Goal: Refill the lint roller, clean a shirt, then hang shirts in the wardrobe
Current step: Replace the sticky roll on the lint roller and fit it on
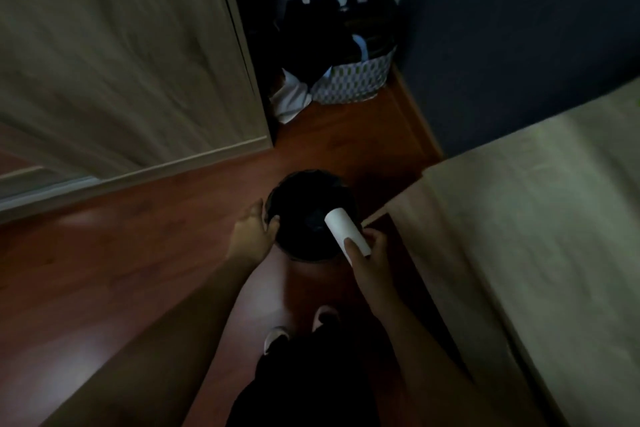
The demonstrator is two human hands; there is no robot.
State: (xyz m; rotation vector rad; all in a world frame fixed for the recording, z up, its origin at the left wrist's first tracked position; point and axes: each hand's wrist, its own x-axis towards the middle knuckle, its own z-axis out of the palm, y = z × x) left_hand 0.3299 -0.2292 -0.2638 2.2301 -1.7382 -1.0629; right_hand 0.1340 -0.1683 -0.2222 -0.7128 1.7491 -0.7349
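The dim room has a reddish wood floor [138,253], a wardrobe door [121,55] at upper left and a bed [536,218] at right. At centre frame stands a black bin [311,175]. The left hand [252,232] curls over its left rim. The right hand [369,260] clamps a white tube [348,229], probably the spent roller core, tilted over the bin's right edge. Let go there, it could clip the rim and roll away.
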